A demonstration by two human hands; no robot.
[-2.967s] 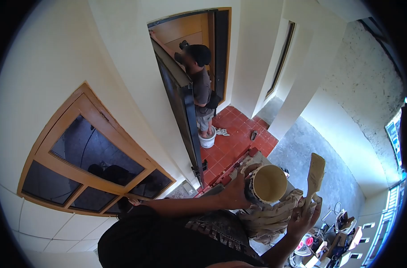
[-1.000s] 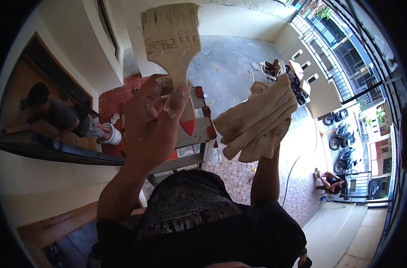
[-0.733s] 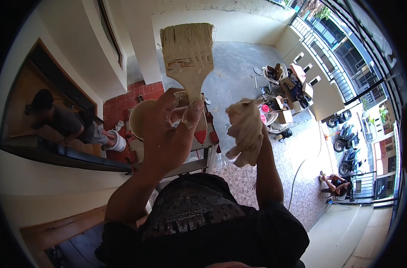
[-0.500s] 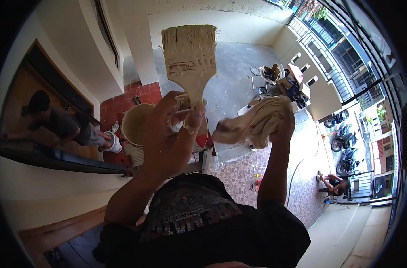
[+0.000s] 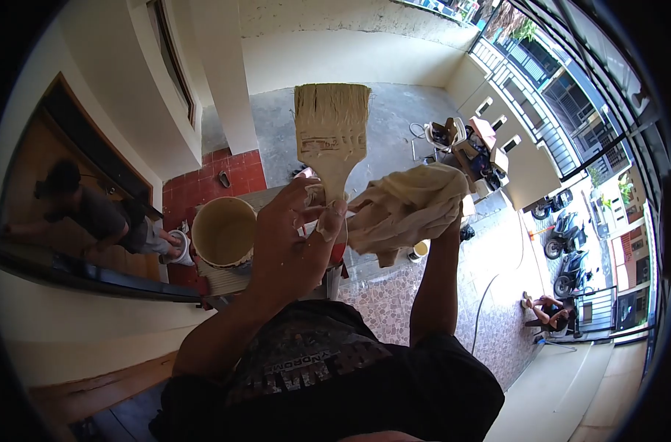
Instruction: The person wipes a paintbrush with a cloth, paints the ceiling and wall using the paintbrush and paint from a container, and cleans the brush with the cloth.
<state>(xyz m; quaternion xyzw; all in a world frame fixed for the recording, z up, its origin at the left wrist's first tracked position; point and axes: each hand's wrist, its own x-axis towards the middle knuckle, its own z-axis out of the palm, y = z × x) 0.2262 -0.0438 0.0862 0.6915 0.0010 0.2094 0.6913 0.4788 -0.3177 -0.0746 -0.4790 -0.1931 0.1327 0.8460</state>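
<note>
Upright in my left hand [image 5: 291, 247] is a wide, paint-caked paintbrush [image 5: 331, 140], pinched by its handle with the bristles up. A crumpled, stained beige cloth [image 5: 405, 210] hangs from my right hand [image 5: 459, 214], whose fingers are mostly hidden behind the folds. The cloth's left edge meets the lower part of the brush handle in view; actual contact is unclear. Just left of my left hand, an open cream-coloured tub [image 5: 223, 232] stands on a ridged grey metal platform [image 5: 228, 281].
At the left, a person [image 5: 103, 210] stands by a doorway with feet in a white bucket [image 5: 179, 247]. Boxes and chairs [image 5: 472, 151] are piled beyond the cloth. A small paint pot [image 5: 420, 250] is below it. Another person [image 5: 549, 313] sits at far right, near parked motorcycles [image 5: 567, 243].
Earlier my left hand held the tub and my right the brush with the cloth. Now the tub is set down and the brush is in my left hand. The cloth has moved left beside the handle.
</note>
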